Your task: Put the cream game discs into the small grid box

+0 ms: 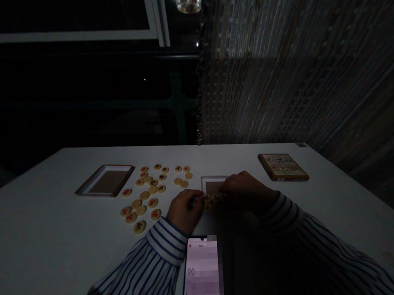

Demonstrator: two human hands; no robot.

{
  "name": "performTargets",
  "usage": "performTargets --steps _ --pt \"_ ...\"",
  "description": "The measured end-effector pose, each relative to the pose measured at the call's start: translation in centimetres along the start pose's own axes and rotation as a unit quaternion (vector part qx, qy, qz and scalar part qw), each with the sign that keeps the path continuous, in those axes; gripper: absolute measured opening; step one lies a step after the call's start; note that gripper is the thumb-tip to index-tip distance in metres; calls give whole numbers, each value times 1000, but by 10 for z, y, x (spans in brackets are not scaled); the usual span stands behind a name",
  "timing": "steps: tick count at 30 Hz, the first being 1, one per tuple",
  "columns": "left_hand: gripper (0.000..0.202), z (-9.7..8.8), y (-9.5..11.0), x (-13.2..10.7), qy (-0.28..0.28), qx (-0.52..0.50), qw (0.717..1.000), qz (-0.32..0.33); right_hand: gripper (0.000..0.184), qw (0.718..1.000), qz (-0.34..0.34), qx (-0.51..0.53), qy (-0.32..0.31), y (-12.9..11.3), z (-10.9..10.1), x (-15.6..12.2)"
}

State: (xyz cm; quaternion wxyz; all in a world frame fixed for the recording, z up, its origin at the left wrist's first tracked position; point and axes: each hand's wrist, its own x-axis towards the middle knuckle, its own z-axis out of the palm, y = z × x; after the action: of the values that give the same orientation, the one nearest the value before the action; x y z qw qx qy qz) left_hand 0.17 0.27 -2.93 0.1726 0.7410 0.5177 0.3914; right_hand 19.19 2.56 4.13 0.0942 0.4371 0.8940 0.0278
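Note:
Several round Chinese chess pieces (208, 206) with dark characters lie together in the near part of a shallow white-edged box tray (215, 178). My left hand (186, 209) is at the tray's left side, its fingers curled and closed beside these pieces. What the left fingertips hold, if anything, is hidden. From the right, my right hand (247, 191) reaches over the tray with its fingers bent down and closed at the pieces. Deep shadow hides its fingertips and anything in them.
Loose Chinese chess pieces (144, 195), some face down, are spread left of my hands. A shallow box lid (107, 182) lies farther left, and a closed printed box (283, 166) at the right. A lit phone (203, 270) lies at the white table's (50, 243) near side.

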Motion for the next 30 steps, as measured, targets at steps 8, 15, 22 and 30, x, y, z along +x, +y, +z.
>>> performTargets --steps 8,15,22,30 --pt "14 -2 3 1 -3 4 1000 -5 22 1000 -21 8 18 -4 14 9" --pt "15 -1 1 1 -7 6 1000 -2 15 999 -28 12 39 -4 18 10" --pt "15 -1 0 1 12 4 1000 5 14 999 -13 18 48 -5 11 9" --pt "18 -15 3 3 78 -12 996 -31 25 960 66 100 253 -4 -18 -4"
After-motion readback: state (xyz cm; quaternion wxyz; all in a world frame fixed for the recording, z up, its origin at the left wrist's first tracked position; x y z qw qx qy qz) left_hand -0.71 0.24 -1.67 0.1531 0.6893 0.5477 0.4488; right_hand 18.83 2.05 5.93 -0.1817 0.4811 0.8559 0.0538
